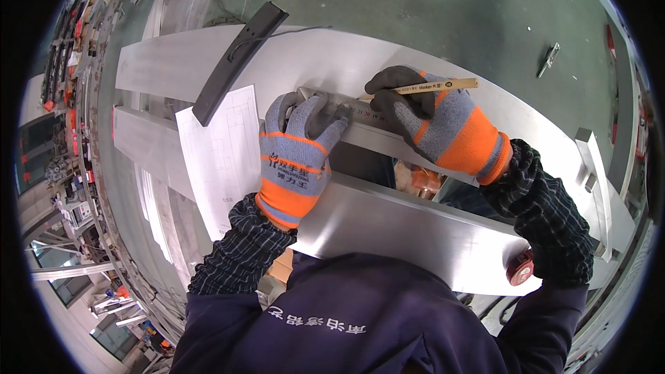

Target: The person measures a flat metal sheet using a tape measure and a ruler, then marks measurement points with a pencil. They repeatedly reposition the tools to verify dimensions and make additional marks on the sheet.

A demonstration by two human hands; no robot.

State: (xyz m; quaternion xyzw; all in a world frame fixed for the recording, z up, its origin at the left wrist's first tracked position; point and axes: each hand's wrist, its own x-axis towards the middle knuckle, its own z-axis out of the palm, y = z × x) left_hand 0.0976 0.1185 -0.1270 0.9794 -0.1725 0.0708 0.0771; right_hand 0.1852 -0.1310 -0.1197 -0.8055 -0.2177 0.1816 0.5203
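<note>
My left hand [296,149], in a grey and orange glove, holds a metal ruler [377,118] down on a silvery metal piece, fingers curled over its left end. The glove hides part of the ruler. My right hand [443,121], gloved alike, grips a yellow wooden pencil [449,85]. The pencil's left tip is close to the ruler's far edge; whether it touches the metal I cannot tell. Beneath both hands lies a long silvery metal panel [332,62]. A second panel [395,211] runs nearer my body, with a gap between them.
A paper sheet with a line drawing [220,149] lies left of my left hand. Across its top leans a dark bar [239,62]. A red tape measure [519,268] rests at the near right. A metal bracket [594,190] stands farther right. A small tool [548,59] is on the green floor.
</note>
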